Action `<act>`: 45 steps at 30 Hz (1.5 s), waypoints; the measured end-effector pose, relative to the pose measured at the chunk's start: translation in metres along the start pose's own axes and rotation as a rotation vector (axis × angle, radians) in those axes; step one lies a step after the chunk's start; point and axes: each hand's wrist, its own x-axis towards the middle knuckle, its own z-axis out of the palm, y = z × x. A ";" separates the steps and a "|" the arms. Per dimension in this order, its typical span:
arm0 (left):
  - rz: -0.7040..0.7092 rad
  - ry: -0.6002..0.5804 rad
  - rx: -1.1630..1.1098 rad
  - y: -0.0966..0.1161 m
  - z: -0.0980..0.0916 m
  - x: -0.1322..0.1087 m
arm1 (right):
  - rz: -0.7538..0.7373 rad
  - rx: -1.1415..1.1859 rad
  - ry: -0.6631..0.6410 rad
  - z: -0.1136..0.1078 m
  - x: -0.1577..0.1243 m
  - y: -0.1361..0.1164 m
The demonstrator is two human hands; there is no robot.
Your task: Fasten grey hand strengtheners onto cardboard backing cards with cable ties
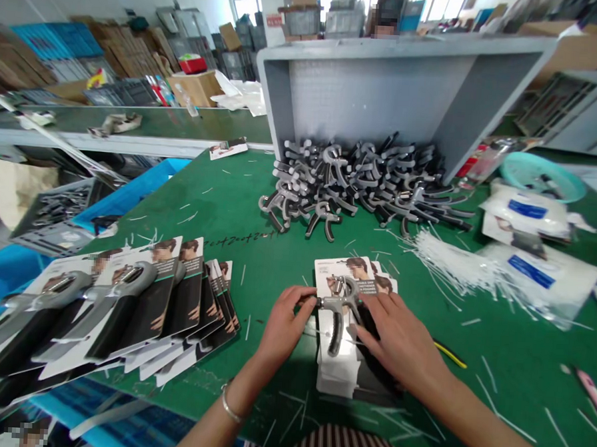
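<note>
A grey and black hand grip exerciser (337, 329) lies on a printed backing card (329, 270) in front of me, on top of a small stack of cards. My left hand (284, 326) pinches the end of the exerciser at the card's left edge with thumb and fingertips. From the right, my right hand (400, 332) curls over the other handle, and its fingers hide part of that handle and the card. A thin white strip, apparently a cable tie, shows near the exerciser's handles.
Carded exercisers (118, 307) overlap in a pile at left. A tipped grey crate (375, 101) spills loose exercisers (331, 178) at the back. White cable ties (451, 265), plastic bags (540, 276), a teal basin (541, 173) and a yellow-handled tool (450, 353) lie right.
</note>
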 end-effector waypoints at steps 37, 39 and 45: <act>0.196 -0.143 -0.024 0.019 0.035 0.037 | 0.054 0.702 0.202 0.034 0.013 0.010; 0.182 -0.139 -0.034 0.019 0.036 0.036 | 0.020 0.667 0.190 0.036 0.012 0.009; 0.177 -0.134 -0.044 0.020 0.036 0.034 | 0.027 0.695 0.180 0.034 0.013 0.008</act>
